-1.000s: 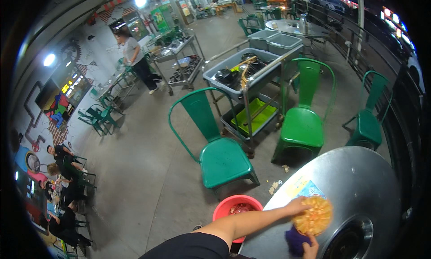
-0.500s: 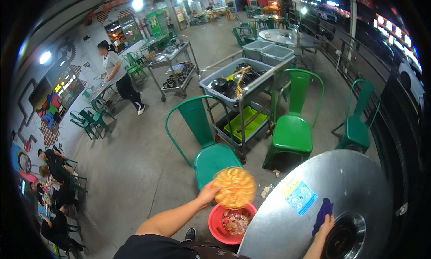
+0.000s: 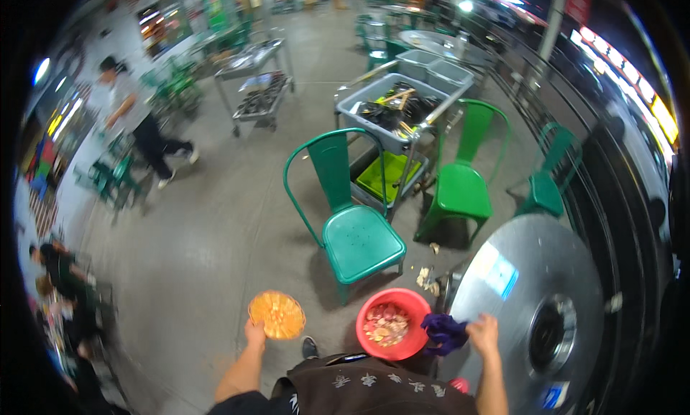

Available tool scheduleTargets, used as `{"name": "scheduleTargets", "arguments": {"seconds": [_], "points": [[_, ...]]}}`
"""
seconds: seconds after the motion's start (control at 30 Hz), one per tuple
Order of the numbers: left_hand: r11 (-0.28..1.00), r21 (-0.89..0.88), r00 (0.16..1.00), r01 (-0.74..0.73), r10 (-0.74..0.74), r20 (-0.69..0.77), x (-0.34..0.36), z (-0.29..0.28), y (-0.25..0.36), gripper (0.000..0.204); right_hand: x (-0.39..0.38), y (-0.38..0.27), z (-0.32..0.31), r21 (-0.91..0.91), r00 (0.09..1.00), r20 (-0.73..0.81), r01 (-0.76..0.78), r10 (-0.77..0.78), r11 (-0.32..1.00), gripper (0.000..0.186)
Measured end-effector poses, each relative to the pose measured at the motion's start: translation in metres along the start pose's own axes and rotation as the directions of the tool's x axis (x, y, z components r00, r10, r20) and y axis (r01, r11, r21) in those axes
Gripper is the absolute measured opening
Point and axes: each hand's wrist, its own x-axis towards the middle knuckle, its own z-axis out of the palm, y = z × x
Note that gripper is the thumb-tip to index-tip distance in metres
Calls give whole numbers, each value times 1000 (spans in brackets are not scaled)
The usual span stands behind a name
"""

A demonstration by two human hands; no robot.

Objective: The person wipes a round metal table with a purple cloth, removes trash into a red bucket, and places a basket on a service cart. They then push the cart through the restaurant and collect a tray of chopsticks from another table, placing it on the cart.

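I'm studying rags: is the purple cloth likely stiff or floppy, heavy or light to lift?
The purple cloth looks floppy, bunched in loose folds by the right hand. It is probably light, since that hand alone holds it. It seems unlikely to roll, being crumpled.

The basket [image 3: 280, 315] is in the left hand [image 3: 255, 333], left of the basin [image 3: 418, 311], which has scraps [image 3: 384, 325] in it. The cloth [image 3: 444, 334], in the right hand [image 3: 483, 331], is between basin and counter [image 3: 499, 318]. Beyond are three chairs [image 3: 364, 244], the cart [image 3: 445, 107] behind the left two.

Purple cloth [image 3: 443, 334] and seemingly woven basket [image 3: 277, 316] hang apart.
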Motion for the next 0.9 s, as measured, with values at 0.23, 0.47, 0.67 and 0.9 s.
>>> {"name": "scheduleTargets", "arguments": {"seconds": [0.23,0.47,0.67,0.9], "points": [[995,-79,992,68,-59,109,65,-166,11,37,-28,-233,34,147,866,498,-32,-46,989,30],[921,-388,989,37,-88,-116,72,-272,65,39,-4,-392,52,301,887,373,163,-273,940,31],[732,-677,996,74,-87,15,127,-278,73,39,24,-501,79,700,788,453,-25,-416,714,21],[677,-700,968,228,-82,237,270,-171,243,38,102,-597,151,819,650,524,-207,-550,536,21]]}}
